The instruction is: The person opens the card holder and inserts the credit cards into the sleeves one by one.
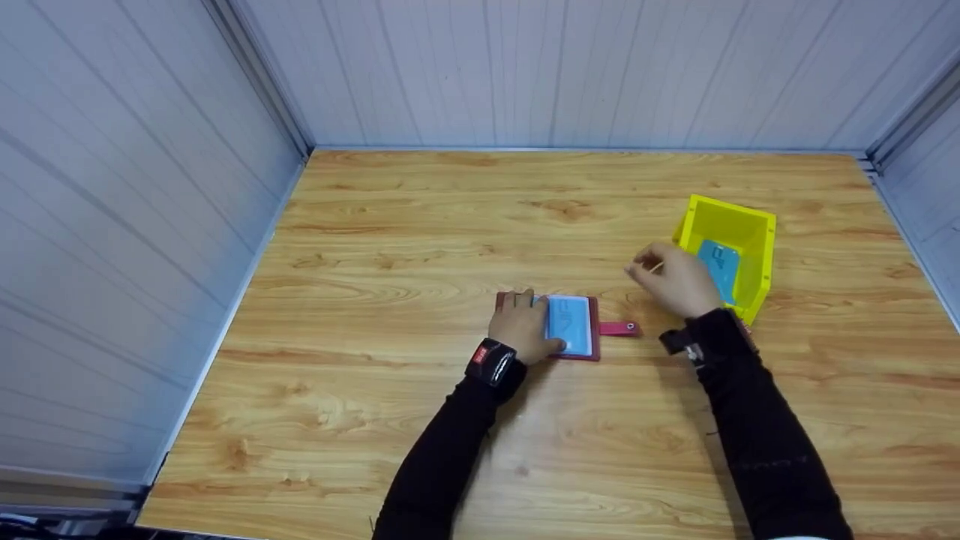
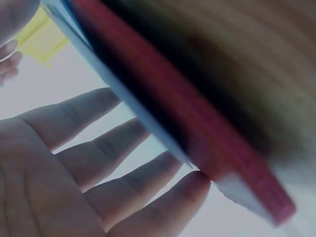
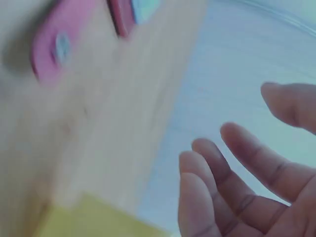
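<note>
A dark red card holder (image 1: 595,330) lies spread on the table, with blue cards (image 1: 570,322) in its clear sleeves and a pink snap strap (image 1: 618,328) sticking out to the right. My left hand (image 1: 520,326) rests across its left part and hides that side. In the left wrist view, the extended fingers (image 2: 103,158) touch the sleeve's edge above the red cover (image 2: 197,103). My right hand (image 1: 679,281) hovers just left of the yellow bin (image 1: 761,255). Its fingers (image 3: 256,153) are loosely bent, thumb apart, holding nothing.
Inside the yellow bin lies another blue card (image 1: 720,268). The wood-grain table (image 1: 390,240) is bounded by a pale panel wall (image 1: 510,75) at the back and another wall (image 1: 127,210) on the left.
</note>
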A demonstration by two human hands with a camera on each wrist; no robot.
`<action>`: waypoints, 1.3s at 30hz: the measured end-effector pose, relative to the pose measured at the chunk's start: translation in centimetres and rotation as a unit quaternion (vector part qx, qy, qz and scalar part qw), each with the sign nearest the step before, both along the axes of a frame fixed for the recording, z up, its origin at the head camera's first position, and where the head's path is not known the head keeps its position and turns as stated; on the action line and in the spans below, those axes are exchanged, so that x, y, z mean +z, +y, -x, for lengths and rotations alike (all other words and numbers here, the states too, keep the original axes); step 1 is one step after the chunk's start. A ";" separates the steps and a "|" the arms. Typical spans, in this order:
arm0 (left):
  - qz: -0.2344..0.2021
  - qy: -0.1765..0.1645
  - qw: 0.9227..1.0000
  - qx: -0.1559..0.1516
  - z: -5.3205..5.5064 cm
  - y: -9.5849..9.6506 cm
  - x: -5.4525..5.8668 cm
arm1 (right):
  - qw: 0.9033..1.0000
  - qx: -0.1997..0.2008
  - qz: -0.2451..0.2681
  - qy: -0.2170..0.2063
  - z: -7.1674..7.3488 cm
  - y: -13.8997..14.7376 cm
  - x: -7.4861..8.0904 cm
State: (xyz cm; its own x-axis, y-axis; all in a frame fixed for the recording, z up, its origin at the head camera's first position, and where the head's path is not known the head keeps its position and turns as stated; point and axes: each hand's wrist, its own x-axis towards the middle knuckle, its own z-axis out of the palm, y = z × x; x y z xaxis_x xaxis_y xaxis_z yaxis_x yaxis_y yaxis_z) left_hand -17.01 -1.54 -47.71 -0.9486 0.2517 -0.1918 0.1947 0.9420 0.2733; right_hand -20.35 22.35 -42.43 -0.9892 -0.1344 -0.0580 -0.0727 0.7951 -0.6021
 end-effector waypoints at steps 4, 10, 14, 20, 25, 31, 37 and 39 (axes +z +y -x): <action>-0.010 -0.010 1.000 0.008 -0.1 0.0 0.2 | 1.000 -0.014 -0.003 0.017 0.4 1.6 2.2; -0.018 -0.011 1.000 0.007 -0.2 -0.1 0.3 | 0.998 -0.045 -0.047 0.018 1.8 3.9 4.2; -0.018 -0.007 1.000 0.005 -0.2 -0.1 0.3 | 0.994 -0.065 -0.083 0.004 3.4 5.5 4.3; -0.021 -0.008 1.000 0.000 -0.1 -0.2 0.2 | 0.987 -0.077 -0.123 -0.066 5.7 7.9 3.4; -0.021 -0.006 1.000 -0.003 -0.1 -0.4 0.1 | 0.981 -0.077 -0.139 -0.112 6.5 8.4 2.2; -0.024 -0.009 1.000 -0.003 -0.1 -0.4 0.1 | 0.975 -0.054 -0.153 -0.152 6.6 7.6 1.3; -0.023 -0.015 1.000 -0.002 0.0 -0.4 0.2 | 0.967 -0.034 -0.172 -0.184 6.4 6.9 1.0; -0.023 -0.016 1.000 -0.001 0.0 -0.4 0.2 | 0.967 -0.027 -0.180 -0.180 6.3 6.8 0.9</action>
